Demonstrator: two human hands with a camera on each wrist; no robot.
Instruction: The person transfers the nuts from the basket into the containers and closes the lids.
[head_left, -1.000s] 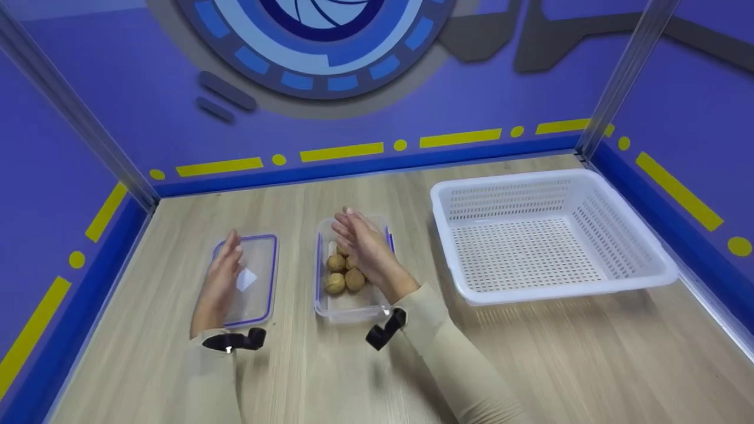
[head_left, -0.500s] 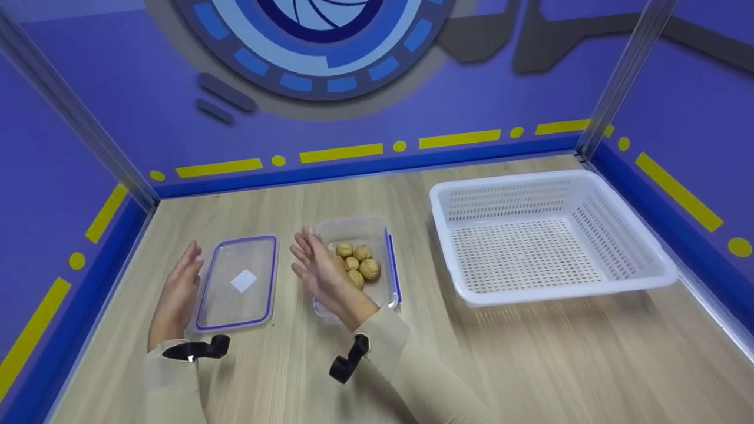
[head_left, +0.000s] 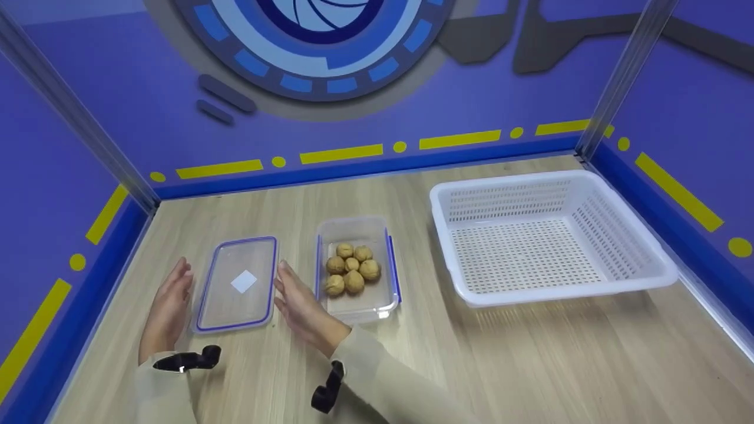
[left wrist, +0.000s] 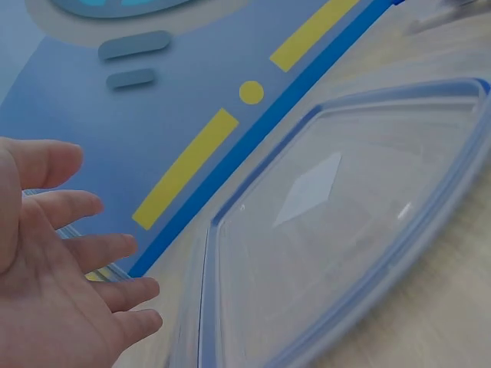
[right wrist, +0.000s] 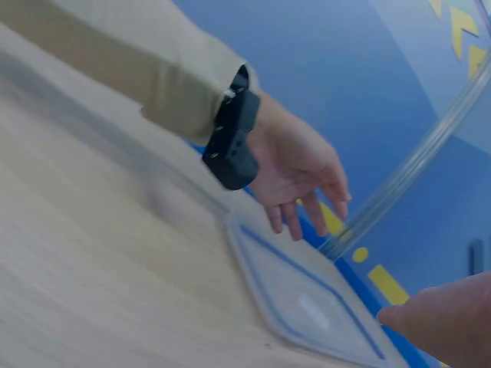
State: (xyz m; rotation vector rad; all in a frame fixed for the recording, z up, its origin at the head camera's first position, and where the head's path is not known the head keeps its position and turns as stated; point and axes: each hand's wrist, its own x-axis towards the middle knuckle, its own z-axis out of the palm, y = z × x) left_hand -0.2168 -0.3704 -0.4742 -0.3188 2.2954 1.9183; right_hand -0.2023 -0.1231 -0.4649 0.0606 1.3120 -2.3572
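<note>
A clear plastic lid (head_left: pixel 230 300) with a blue-purple seal and a white square label lies flat on the table. My left hand (head_left: pixel 167 309) is beside its left edge, fingers extended and nothing in them. On the opposite side, my right hand (head_left: pixel 303 306) has its fingertips right at the lid's right edge, palm facing the lid. In the left wrist view the left hand (left wrist: pixel 65 261) shows spread fingers apart from the lid (left wrist: pixel 307 253). Just right of the right hand stands a clear food container (head_left: pixel 353 309) with several walnuts (head_left: pixel 353 281) in it.
A white perforated plastic basket (head_left: pixel 660 271) stands at the right of the wooden table (head_left: pixel 500 359). Blue panels with yellow markings (head_left: pixel 341 152) wall the table at the back and on both sides. A black camera (head_left: pixel 327 388) is strapped to the right wrist.
The right hand has moved left from over the walnut container to the lid's right edge. The left hand has shifted left and nearer, from over the lid to its left side.
</note>
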